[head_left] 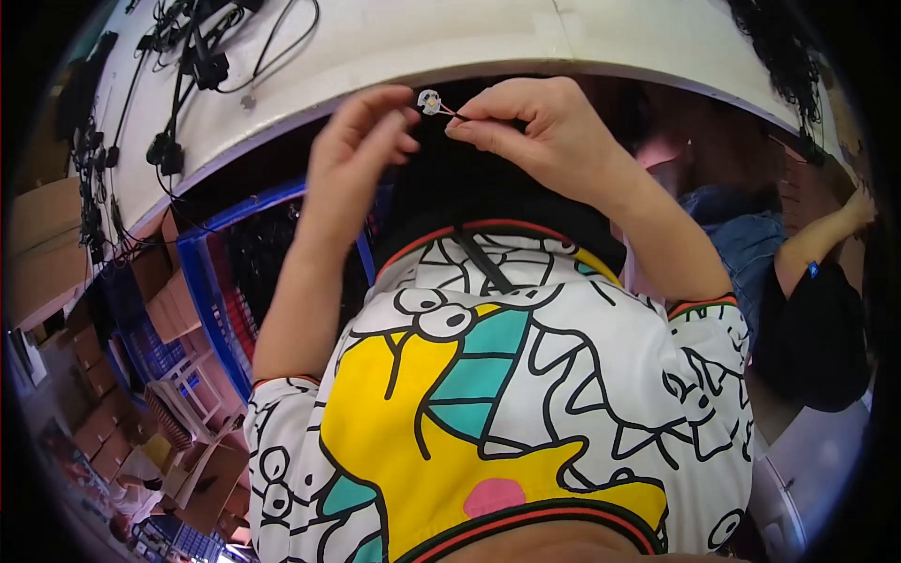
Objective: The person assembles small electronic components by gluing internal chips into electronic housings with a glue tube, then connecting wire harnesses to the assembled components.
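Observation:
My right hand (537, 127) pinches thin wires (449, 112) between thumb and index finger. At their end sits a small round white board (430, 101) with a yellowish centre, resembling an LED piece. My left hand (368, 131) is just left of the board, its loosely bent fingers apart and slightly blurred. The index fingertip comes very close to the board's edge; whether they touch I cannot tell. Both hands are in front of the table's near edge, above my lap.
A white table (450, 36) curves across the far side. Black cables with plugs (202, 61) lie on its left, and a dark bundle of cables (793, 84) at its right. A blue crate (211, 281) stands to my left. Another person's arm (826, 230) shows at right.

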Demonstrator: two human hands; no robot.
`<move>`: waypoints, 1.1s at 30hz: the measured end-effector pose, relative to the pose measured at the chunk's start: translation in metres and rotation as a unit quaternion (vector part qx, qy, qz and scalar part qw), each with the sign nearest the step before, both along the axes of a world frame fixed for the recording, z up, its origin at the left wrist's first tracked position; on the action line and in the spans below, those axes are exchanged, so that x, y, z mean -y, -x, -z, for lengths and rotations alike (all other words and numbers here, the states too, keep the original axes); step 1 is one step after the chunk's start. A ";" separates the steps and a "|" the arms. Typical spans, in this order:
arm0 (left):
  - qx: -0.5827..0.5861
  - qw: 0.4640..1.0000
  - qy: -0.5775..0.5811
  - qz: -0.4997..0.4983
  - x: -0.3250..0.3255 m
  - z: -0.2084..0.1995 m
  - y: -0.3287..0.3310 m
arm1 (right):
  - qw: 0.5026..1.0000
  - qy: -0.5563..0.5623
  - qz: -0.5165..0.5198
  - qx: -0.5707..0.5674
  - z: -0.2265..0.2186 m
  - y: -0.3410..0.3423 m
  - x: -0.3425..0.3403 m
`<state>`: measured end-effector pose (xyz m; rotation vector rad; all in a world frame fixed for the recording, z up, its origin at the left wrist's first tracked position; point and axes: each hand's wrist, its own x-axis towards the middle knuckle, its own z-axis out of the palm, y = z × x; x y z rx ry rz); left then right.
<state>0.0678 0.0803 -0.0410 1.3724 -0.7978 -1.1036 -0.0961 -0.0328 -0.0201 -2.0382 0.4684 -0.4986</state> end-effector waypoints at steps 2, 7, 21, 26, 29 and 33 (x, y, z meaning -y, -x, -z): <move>0.026 0.999 0.020 0.009 -0.001 -0.020 -0.007 | 1.000 0.023 -0.011 -0.008 -0.005 -0.001 -0.001; 0.119 0.988 0.023 0.098 0.004 -0.028 -0.011 | 0.994 0.099 -0.042 -0.030 -0.007 -0.004 -0.002; 0.062 0.989 -0.005 0.137 0.009 -0.025 -0.017 | 0.949 -0.282 -0.101 -0.101 -0.020 -0.005 0.013; 0.089 0.985 -0.013 0.146 0.009 -0.025 -0.017 | 0.945 -0.294 -0.100 -0.102 -0.016 -0.005 0.016; 0.114 0.980 -0.031 0.162 0.010 -0.028 -0.016 | 0.946 -0.291 -0.091 -0.107 -0.016 -0.005 0.015; 0.146 0.973 -0.032 0.175 0.009 -0.028 -0.014 | 0.944 -0.293 -0.083 -0.126 -0.014 -0.003 0.015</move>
